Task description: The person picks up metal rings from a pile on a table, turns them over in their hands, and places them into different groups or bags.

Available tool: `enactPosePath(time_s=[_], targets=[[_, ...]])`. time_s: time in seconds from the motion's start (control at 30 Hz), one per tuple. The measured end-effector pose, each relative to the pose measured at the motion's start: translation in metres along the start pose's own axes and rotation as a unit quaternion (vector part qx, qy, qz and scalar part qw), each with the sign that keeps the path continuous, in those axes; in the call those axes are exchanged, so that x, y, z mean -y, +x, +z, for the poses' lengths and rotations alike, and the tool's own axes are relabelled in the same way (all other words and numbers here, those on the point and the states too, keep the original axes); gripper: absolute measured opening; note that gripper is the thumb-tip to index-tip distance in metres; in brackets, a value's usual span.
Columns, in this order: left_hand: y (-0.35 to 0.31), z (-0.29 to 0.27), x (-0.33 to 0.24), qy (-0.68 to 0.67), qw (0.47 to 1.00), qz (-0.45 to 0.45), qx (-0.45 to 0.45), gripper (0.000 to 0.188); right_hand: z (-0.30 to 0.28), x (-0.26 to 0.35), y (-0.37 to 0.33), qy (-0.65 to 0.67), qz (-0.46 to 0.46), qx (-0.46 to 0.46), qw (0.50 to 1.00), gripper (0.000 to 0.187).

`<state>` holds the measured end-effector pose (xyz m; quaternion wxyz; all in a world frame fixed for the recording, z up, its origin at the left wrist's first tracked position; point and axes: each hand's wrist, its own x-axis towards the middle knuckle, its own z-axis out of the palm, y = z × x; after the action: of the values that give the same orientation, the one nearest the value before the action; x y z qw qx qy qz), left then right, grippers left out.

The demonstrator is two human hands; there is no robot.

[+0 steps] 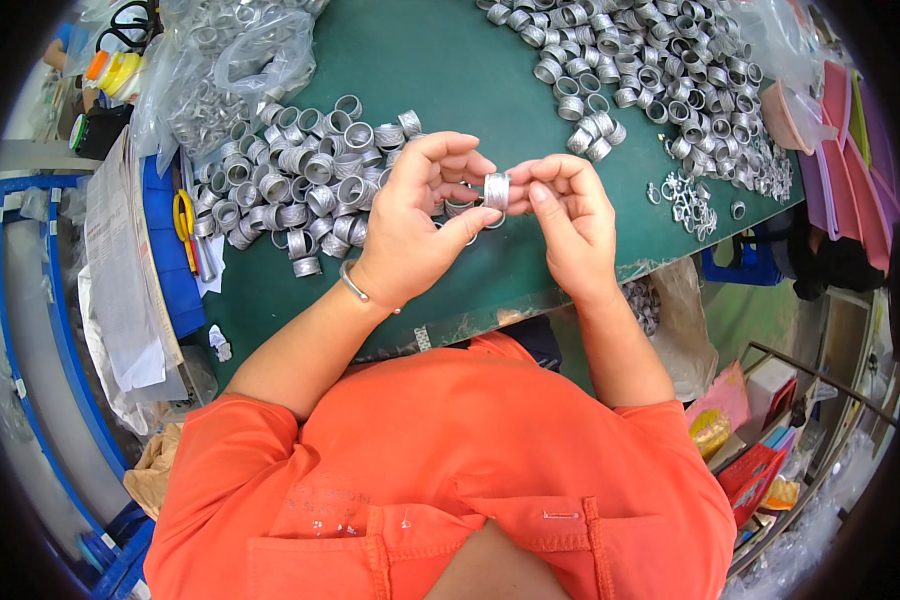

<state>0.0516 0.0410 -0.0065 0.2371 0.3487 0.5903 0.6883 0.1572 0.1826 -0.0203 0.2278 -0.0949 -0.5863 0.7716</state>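
Note:
Above the near part of the green table, my left hand [410, 220] is closed on a short silver metal ring [496, 191] with a patterned outer band, pinched between thumb and fingers. My right hand [578, 225] meets it from the other side, its fingertips curled against the ring's right edge. A little of another ring shows beneath my left thumb; the fingers hide most of it. Beside my left hand spreads a heap of similar grey rings [319, 168]. A larger pile of rings [685, 85] covers the far right of the table.
Clear plastic bags [260, 55] stand at the back left. Yellow-handled scissors [183, 215] lie in a blue tray [170, 270] at the left edge. Small metal loops [685, 200] lie near the right edge, by pink and purple sheets [840, 165]. The green table [420, 70] has a worn front edge.

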Motion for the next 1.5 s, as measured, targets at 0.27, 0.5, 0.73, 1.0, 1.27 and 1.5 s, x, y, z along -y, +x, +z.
enactPosePath(time_s=[0.27,0.5,0.73,1.0,1.27,1.5], targets=[[-0.002,-0.002,-0.002,0.243,0.961,0.129,-0.02,0.047,0.009,-0.007,0.001,-0.262,-0.15,-0.008,0.953,0.026],[-0.004,-0.009,0.002,0.242,0.963,0.096,-0.064,0.038,0.01,-0.019,0.011,-0.426,-0.253,0.006,0.869,0.019],[-0.006,-0.005,0.001,0.251,0.962,0.101,-0.044,0.04,-0.061,-0.004,0.036,-0.698,-0.181,-0.077,0.689,0.028],[-0.006,0.008,0.002,0.128,0.991,0.025,-0.017,0.033,-0.032,0.013,0.012,-0.364,-0.058,-0.034,0.929,0.023],[-0.005,0.02,-0.001,0.005,0.998,-0.056,0.003,0.024,-0.009,0.031,-0.005,-0.363,-0.158,0.012,0.918,0.024],[-0.005,0.024,0.0,-0.035,0.998,-0.046,0.029,0.016,-0.014,0.032,-0.014,-0.358,-0.161,0.024,0.92,0.023]])
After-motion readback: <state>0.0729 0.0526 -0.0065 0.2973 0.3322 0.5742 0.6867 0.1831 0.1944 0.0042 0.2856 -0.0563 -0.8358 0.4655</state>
